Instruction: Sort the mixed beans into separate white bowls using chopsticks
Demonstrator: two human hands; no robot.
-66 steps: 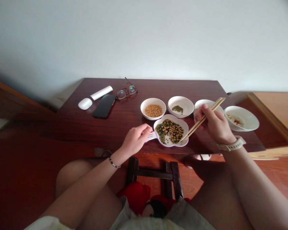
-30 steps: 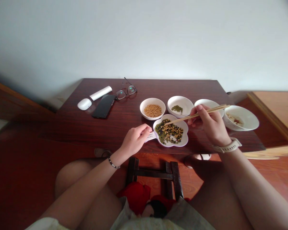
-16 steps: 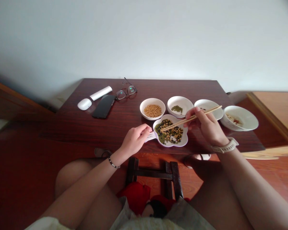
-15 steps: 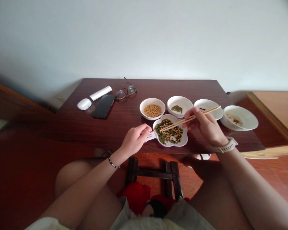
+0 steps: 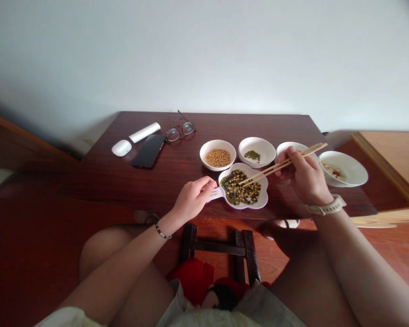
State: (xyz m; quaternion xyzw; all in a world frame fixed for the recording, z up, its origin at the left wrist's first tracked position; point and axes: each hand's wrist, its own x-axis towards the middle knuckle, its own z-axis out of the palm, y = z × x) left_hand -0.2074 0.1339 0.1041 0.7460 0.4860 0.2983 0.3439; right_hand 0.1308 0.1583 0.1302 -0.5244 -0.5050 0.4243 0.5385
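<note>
Chopsticks [image 5: 267, 171] slant down from the right hand [image 5: 303, 172] in the head view, pinched between its thumb and fingers, their tips at the mixed beans [image 5: 235, 193] in the dish [image 5: 263, 185]; whether they grip a bean, I cannot tell. The left hand [image 5: 192, 197] pinches the dish's short handle [image 5: 214, 195] with thumb and fingers. The dish, white and scalloped, sits near the front edge of the dark table [image 5: 177, 177], holding green, black and yellow beans together. Just behind it are a bowl [image 5: 218, 144] of yellow beans and a second bowl [image 5: 268, 152] with a few green ones. A third bowl [image 5: 286, 146] is partly hidden behind the right hand, its contents not clear; a fourth bowl [image 5: 357, 172], farther right, holds pale and reddish bits. Well apart, on the table's left part, lie glasses [image 5: 172, 135], a black phone [image 5: 146, 154], a white tube [image 5: 145, 132] and a rounded white case [image 5: 122, 148]. The right wrist wears a pale watch [image 5: 327, 207], the left a beaded bracelet [image 5: 162, 232].
</note>
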